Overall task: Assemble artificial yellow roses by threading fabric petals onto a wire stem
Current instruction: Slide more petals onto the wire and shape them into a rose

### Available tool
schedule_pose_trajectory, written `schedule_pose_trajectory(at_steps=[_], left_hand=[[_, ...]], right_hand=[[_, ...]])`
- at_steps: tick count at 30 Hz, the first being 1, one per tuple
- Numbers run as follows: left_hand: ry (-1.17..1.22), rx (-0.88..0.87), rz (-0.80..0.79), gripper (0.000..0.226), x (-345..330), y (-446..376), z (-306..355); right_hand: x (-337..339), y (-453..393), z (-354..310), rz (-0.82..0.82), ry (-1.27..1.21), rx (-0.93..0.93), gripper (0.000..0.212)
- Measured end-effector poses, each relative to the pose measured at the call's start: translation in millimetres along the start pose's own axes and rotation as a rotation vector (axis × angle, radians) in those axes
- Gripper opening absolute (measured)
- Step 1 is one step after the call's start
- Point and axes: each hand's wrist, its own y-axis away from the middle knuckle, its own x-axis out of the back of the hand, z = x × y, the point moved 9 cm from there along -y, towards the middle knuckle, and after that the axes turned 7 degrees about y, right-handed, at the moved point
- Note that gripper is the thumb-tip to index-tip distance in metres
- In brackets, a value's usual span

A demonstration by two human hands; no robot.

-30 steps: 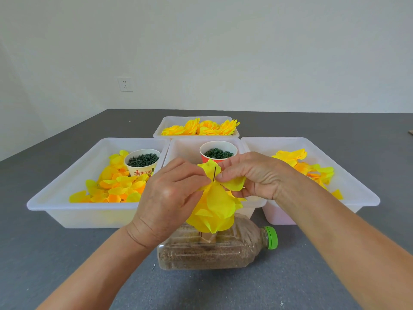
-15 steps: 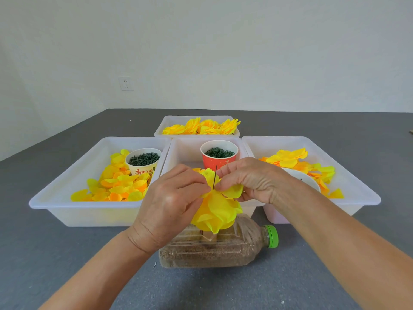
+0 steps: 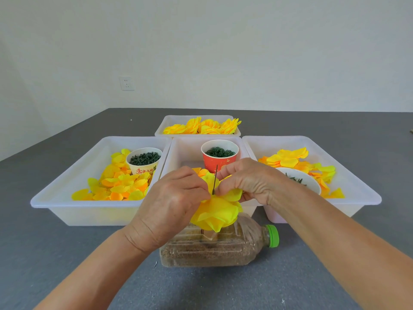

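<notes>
Though layered, rose (image 3: 215,214) crumpled, bright yellow

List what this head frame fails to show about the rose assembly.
- Wire stem below the petals: hidden by the yellow rose.
- Fingertip contact: left hand and right hand curl over it.
- White bowl contents: partly behind the right wrist.
- Cream cup lettering: cut off by petals.

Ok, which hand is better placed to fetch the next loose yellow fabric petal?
Probably the left hand: the left white plastic tray beside it holds the bigger petal pile, while the right hand pinches the top petal at the thin dark wire stem.
</notes>
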Motion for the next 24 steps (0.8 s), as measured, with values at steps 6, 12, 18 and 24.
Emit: schedule_pose_trajectory(at_steps=[6,12,18,24], left_hand=[[0.008,0.058,-0.101,0.020,-5.3,1.8,-7.0],[0.068,0.152,-0.206,0.028,-7.4,0.9,-11.6],[0.181,0.231,-0.172,0.034,-5.8,0.0,-15.2],[0.269,0.628,0.068,0.017,-10.7,11.7,-46.6]], right_hand=[[0.2,2.1,-2.1,0.025,0.063,0.010,0.036],[-0.5,3.4,-2.2,0.020,0.076,0.013,0.039],[1.0,7.6,-6.4,0.067,0.079,0.064,0.043],[7.1,21.2,-19.0,0.265,0.187,0.334,0.022]])
